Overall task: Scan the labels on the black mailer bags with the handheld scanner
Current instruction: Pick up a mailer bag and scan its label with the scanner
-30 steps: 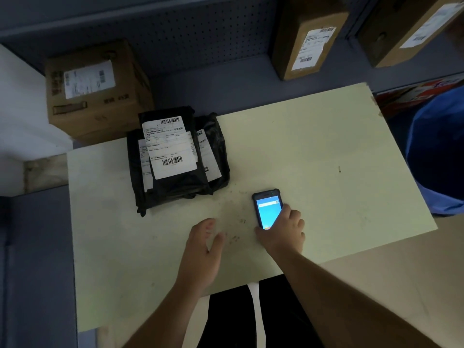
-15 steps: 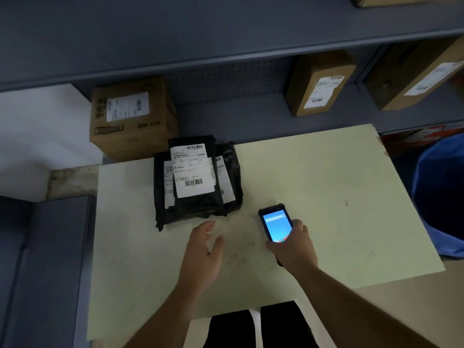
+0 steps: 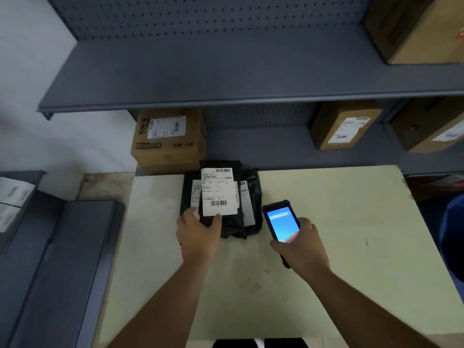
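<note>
A small stack of black mailer bags (image 3: pixel 252 187) lies at the far left of the pale table (image 3: pixel 339 234). The top bag (image 3: pixel 222 165) carries a white label (image 3: pixel 219 192) with barcodes, facing up. My left hand (image 3: pixel 198 237) grips that bag's near left corner, thumb on the label's lower edge. To the right of the stack, my right hand (image 3: pixel 298 247) holds the handheld scanner (image 3: pixel 281 222) above the table, its blue screen lit and its head pointing toward the bags. Labels of the lower bags show only as strips.
Labelled cardboard boxes (image 3: pixel 168 144) (image 3: pixel 344 126) (image 3: pixel 431 129) stand on the lower grey shelf behind the table; a jutting shelf board (image 3: pixel 226 76) hangs above them. A grey cabinet (image 3: pixel 50 259) sits to the left, a blue object (image 3: pixel 452 234) at the right edge.
My left hand moved forward from the bare table onto the top bag. My right hand lifted the scanner and brought it up beside the stack. My head tilted up.
</note>
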`<action>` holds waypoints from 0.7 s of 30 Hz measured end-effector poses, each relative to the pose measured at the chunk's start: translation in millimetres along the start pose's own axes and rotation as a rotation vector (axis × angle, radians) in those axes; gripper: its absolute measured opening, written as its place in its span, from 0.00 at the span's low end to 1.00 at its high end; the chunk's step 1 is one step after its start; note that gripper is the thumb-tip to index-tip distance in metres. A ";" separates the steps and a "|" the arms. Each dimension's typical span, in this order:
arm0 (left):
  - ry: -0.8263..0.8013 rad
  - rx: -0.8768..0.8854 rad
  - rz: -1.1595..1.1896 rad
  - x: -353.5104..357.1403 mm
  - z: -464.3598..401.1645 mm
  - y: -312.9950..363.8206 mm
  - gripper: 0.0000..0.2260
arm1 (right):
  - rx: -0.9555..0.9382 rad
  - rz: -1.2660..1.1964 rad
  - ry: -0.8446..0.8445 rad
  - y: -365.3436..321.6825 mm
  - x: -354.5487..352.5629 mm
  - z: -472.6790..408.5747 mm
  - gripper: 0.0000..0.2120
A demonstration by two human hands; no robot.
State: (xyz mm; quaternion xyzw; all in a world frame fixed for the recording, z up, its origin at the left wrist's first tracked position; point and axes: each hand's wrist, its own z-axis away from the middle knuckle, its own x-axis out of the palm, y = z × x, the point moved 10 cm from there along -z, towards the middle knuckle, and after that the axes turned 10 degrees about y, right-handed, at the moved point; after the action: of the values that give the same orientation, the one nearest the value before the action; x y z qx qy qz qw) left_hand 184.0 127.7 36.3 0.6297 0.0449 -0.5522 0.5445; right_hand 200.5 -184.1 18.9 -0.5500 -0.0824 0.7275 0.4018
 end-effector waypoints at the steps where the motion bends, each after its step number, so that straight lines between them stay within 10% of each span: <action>1: -0.021 -0.031 -0.030 5.0 -2.1 -0.3 0.36 | -0.003 -0.010 -0.005 -1.9 0.2 -0.3 0.39; 13: -0.152 -0.174 -0.261 51.9 -13.9 -4.1 0.53 | -0.011 -0.064 -0.031 0.0 -8.7 -12.5 0.37; 21: -0.182 -0.241 -0.292 61.1 -8.7 -7.7 0.45 | -0.017 -0.091 -0.032 -0.7 -15.9 -15.5 0.36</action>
State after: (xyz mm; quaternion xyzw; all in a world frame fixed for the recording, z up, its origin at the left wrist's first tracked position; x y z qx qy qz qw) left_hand 208.2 103.8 -15.7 0.4944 0.1522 -0.6703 0.5321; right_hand 215.5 -199.4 25.1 -0.5373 -0.1198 0.7164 0.4287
